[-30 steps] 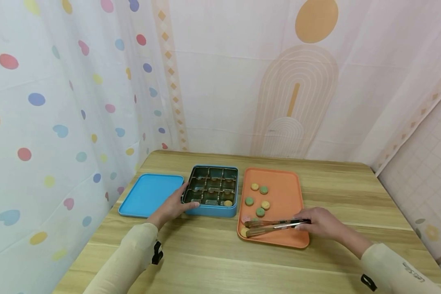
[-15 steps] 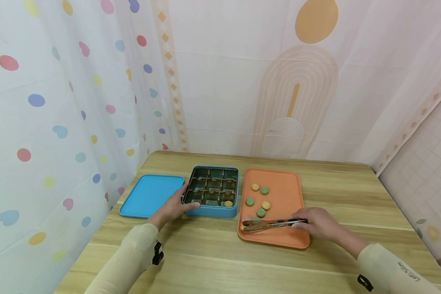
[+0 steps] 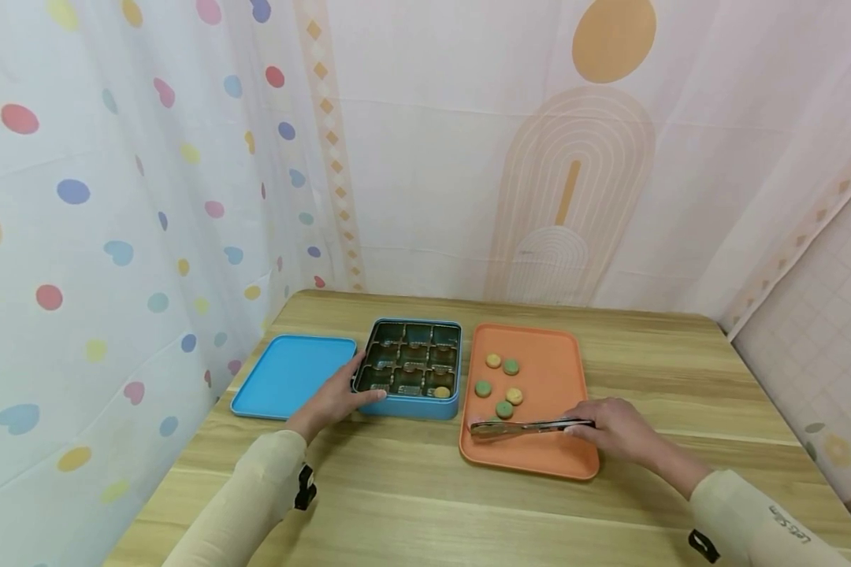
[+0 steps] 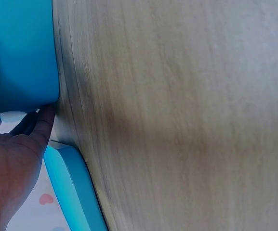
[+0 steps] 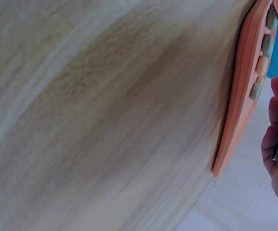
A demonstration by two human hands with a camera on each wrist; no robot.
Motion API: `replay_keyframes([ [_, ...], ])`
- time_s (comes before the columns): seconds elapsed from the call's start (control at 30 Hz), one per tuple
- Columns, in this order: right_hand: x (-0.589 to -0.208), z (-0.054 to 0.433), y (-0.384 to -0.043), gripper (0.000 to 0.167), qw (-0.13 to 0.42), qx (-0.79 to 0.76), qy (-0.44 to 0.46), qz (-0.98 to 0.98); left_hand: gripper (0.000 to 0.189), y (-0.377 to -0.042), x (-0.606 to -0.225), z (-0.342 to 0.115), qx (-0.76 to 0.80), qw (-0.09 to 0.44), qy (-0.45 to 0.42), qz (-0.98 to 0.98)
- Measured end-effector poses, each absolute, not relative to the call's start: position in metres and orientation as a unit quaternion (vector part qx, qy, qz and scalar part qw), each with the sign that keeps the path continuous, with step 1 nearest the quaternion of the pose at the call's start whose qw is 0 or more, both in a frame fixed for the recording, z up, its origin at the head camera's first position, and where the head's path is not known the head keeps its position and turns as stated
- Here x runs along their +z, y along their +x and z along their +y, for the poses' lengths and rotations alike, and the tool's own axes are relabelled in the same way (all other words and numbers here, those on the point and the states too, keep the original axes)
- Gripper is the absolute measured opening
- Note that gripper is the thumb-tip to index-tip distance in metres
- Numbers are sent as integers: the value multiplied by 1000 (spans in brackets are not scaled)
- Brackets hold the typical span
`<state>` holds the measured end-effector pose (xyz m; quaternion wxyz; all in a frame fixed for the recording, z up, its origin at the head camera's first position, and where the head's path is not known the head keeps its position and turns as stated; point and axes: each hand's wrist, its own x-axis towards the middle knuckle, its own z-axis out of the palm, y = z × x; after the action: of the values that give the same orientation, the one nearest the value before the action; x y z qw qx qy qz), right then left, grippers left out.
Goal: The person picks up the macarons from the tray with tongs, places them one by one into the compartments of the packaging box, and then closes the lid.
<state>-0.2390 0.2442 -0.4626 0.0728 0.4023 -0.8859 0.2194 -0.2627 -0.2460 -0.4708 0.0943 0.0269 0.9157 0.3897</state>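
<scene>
In the head view my left hand (image 3: pixel 335 400) rests against the near left corner of a blue box (image 3: pixel 413 405), thumb along the front rim, fingers at the left side. The box holds a dark divided insert, with one yellow macaron (image 3: pixel 441 392) in the near right compartment. My right hand (image 3: pixel 613 428) grips metal tongs (image 3: pixel 521 427) over an orange tray (image 3: pixel 539 465). The tongs' arms are closed together, with their tips at the tray's near left corner. Whether they pinch anything is hidden. Yellow macarons (image 3: pixel 514 396) and green macarons (image 3: pixel 504 409) lie farther back on the tray.
A flat blue lid (image 3: pixel 291 376) lies on the wooden table (image 3: pixel 383 504) left of the box. The orange tray stands close to the box's right side. Patterned curtains (image 3: pixel 425 157) hang behind the table and along its left side.
The tongs' arms, apart a second ago around the yellow macaron at the tray's near left corner, have come together, and that macaron is now out of sight. My left hand has stayed put.
</scene>
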Motion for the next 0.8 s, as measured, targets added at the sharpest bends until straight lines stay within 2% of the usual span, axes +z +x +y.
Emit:
replay_keyframes([
  [0.8,-439,220,-255,22,65,270,325,-904,101,-262,-470,-246,387,91,31,917],
])
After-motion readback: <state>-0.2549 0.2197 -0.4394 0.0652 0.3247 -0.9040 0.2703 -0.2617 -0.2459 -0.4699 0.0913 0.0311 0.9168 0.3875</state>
